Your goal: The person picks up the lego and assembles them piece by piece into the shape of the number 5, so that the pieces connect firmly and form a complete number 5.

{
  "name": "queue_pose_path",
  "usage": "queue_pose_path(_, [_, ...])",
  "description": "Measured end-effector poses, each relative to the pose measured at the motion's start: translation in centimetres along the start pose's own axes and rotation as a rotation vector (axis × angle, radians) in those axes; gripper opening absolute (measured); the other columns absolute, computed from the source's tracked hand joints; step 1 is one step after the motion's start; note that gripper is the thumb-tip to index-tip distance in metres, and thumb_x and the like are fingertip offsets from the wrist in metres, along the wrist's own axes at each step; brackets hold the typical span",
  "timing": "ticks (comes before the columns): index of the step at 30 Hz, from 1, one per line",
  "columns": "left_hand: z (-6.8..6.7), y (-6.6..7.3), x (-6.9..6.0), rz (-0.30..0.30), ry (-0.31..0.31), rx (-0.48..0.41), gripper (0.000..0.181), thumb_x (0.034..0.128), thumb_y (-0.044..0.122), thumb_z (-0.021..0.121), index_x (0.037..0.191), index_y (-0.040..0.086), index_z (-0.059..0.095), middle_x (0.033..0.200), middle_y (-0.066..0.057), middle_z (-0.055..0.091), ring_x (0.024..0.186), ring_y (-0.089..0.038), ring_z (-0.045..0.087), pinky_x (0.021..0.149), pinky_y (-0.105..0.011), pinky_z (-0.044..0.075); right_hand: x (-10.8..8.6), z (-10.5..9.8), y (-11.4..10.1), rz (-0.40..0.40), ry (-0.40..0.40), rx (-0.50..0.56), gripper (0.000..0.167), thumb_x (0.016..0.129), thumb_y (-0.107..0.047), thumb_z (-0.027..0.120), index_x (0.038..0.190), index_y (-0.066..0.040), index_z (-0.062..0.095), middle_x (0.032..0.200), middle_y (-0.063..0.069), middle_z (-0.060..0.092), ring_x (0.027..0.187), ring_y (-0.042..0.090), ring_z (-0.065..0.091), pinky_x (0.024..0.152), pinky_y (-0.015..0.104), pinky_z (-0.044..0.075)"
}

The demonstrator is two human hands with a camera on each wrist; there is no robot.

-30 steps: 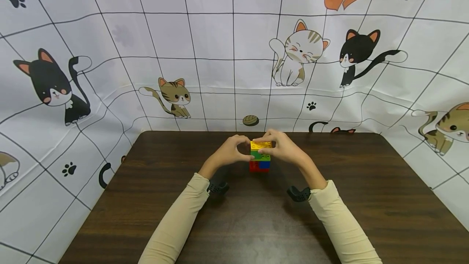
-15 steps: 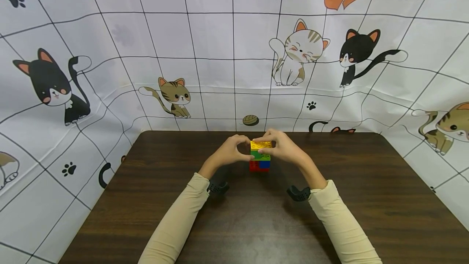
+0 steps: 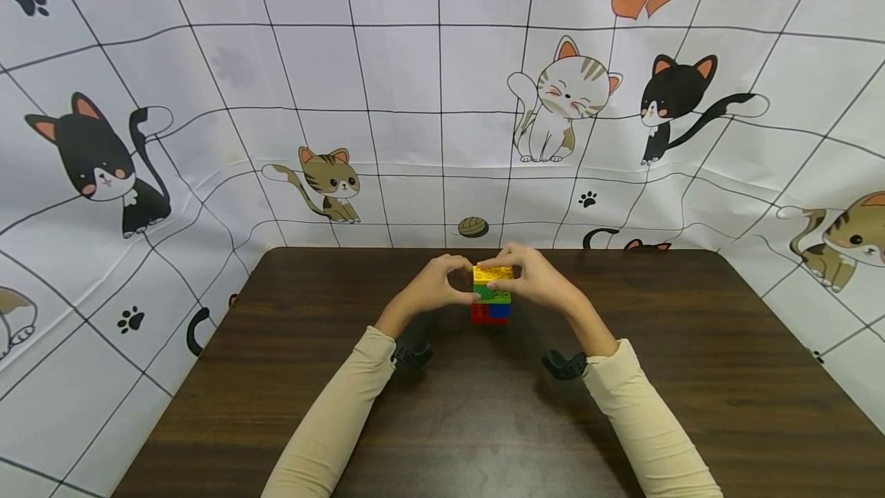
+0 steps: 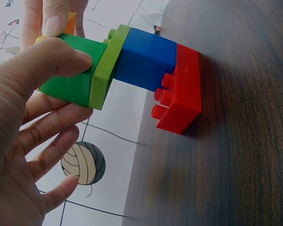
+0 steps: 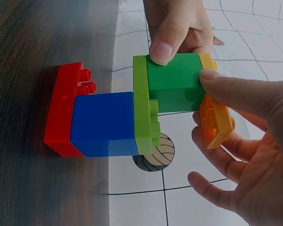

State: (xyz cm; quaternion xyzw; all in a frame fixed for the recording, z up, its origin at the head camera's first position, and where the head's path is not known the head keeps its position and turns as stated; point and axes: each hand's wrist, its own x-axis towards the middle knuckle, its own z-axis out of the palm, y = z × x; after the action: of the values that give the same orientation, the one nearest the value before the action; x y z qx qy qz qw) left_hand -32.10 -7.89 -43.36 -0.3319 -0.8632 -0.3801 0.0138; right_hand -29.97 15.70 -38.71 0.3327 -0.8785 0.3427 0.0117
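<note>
A tower of toy building bricks stands near the table's far edge. At its foot lies a red brick (image 5: 61, 113), with a blue brick (image 5: 104, 125) on one side of it and bare studs on the other. Above the blue one sits a flat light-green brick (image 4: 106, 70). A darker green brick (image 4: 68, 89) rests on that, and my left hand (image 3: 432, 284) pinches it between thumb and fingers. On top is a yellow brick (image 5: 219, 127), overhanging the green one. My right hand (image 3: 538, 277) grips the yellow brick, its thumb tip at the green-yellow joint.
The dark wooden table (image 3: 470, 421) reaches back to a white grid-patterned sheet (image 3: 401, 68) printed with cartoon cats. Black wrist devices (image 3: 565, 366) sit under both wrists.
</note>
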Motion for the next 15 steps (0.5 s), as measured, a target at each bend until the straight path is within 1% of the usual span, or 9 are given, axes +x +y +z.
queue_pose_path(5, [0.04, 0.02, 0.1, -0.028, -0.011, 0.007, 0.04, 0.0839, 0.022, 0.084, 0.116, 0.005, 0.068, 0.117, -0.011, 0.067, 0.111, -0.025, 0.058, 0.101, -0.045, 0.051, -0.04, -0.06, -0.07, 0.005, -0.006, 0.005, 0.037, 0.091, -0.016, 0.077, 0.128, -0.01, 0.072, 0.107, 0.01, 0.063, 0.094, 0.021, 0.054, 0.077, 0.032, 0.05])
queue_pose_path(10, [0.08, -0.04, 0.1, -0.035, -0.012, 0.009, 0.04, 0.0842, 0.023, 0.084, 0.117, 0.005, 0.068, 0.118, -0.012, 0.067, 0.113, -0.027, 0.058, 0.103, -0.047, 0.05, -0.03, -0.12, -0.11, 0.015, -0.012, 0.007, 0.037, 0.091, -0.017, 0.077, 0.128, -0.011, 0.072, 0.109, 0.009, 0.063, 0.094, 0.021, 0.055, 0.078, 0.032, 0.051])
queue_pose_path(15, [0.03, -0.08, 0.04, -0.044, -0.007, 0.0, 0.04, 0.0836, 0.023, 0.084, 0.116, 0.005, 0.069, 0.119, -0.011, 0.067, 0.114, -0.026, 0.058, 0.104, -0.047, 0.049, -0.02, -0.14, 0.04, 0.003, -0.011, 0.025, 0.037, 0.091, -0.017, 0.077, 0.127, -0.011, 0.072, 0.113, 0.01, 0.065, 0.098, 0.022, 0.056, 0.08, 0.032, 0.053])
